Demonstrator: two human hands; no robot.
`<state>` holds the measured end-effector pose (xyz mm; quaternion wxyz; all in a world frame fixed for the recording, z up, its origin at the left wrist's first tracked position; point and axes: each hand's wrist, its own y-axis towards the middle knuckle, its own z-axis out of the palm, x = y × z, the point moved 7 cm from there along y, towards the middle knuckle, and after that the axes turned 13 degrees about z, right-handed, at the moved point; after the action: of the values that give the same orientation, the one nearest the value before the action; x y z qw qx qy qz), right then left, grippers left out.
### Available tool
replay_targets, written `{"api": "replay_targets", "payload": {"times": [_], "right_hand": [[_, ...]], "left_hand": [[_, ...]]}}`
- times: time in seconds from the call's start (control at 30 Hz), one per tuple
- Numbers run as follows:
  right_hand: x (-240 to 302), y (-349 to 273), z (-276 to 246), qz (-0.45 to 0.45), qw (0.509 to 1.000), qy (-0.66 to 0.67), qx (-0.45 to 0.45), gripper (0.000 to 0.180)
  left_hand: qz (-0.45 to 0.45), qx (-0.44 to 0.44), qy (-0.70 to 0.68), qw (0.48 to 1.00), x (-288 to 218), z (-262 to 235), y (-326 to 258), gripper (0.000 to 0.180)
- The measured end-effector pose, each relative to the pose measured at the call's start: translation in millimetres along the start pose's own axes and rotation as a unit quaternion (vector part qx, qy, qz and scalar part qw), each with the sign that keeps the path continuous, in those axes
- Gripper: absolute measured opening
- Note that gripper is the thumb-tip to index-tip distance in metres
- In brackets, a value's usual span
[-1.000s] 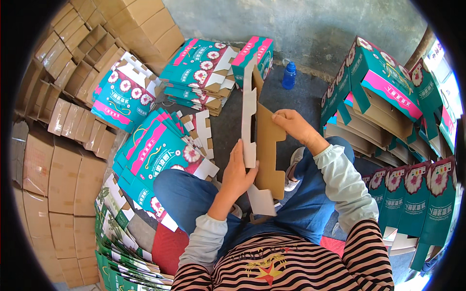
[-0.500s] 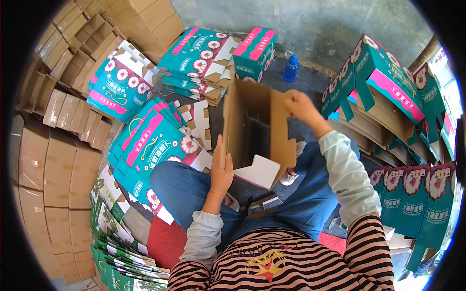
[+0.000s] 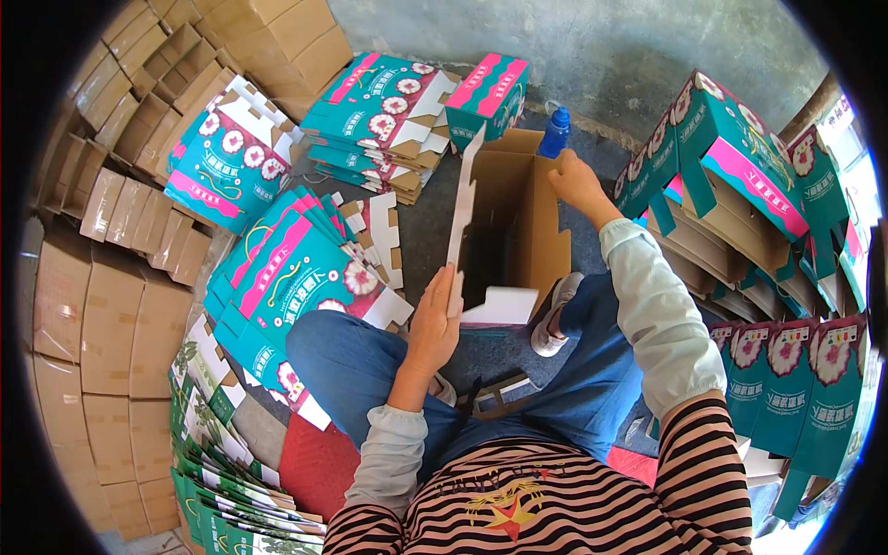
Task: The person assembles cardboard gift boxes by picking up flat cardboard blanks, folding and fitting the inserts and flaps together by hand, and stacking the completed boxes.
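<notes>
An opened-out carton (image 3: 538, 227), bare brown cardboard inside, stands between my knees with its mouth toward me. My left hand (image 3: 433, 322) grips its left side low down, where a narrow pale edge with flaps rises. A white flap (image 3: 502, 305) sticks out at the near end. At the upper right edge, my right hand (image 3: 580, 188) has its fingers bent and closed on the cardboard. The carton's printed outside is mostly hidden from me.
Flat teal and pink cartons (image 3: 273, 268) lie in piles to the left, with another stack (image 3: 370, 106) behind. A formed box (image 3: 490, 92) and a blue bottle (image 3: 555, 132) stand near the wall. Brown boxes (image 3: 111, 351) fill the left; teal cartons (image 3: 740, 148) stand stacked right.
The carton has shifted right and opened wider, its left edge now showing pale flaps. My left hand has moved right with it, and my right hand slightly right and up.
</notes>
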<state>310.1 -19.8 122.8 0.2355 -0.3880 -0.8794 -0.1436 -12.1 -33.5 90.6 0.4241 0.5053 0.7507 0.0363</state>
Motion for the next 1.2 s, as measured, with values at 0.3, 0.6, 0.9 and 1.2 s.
{"api": "replay_targets", "payload": {"times": [0.3,0.6,0.9,1.2], "right_hand": [[50.1,-19.1,4.3,-0.213,0.905,-0.316,-0.188,0.036],[50.4,-7.4,23.6,-0.148,0.951,-0.270,0.000,0.049],[30.3,20.9,30.4,-0.099,0.988,-0.120,0.010,0.064],[24.9,20.6,29.2,-0.080,0.993,-0.078,0.038,0.064]], "left_hand": [[-0.014,-0.027,0.062,0.998,10.5,-2.3,-0.1,0.042],[0.044,0.007,0.066,0.997,-4.1,-8.2,13.1,0.052],[0.125,0.145,0.091,0.977,-26.2,-12.3,31.6,0.061],[0.143,0.318,0.113,0.930,-20.1,2.6,46.7,0.062]]}}
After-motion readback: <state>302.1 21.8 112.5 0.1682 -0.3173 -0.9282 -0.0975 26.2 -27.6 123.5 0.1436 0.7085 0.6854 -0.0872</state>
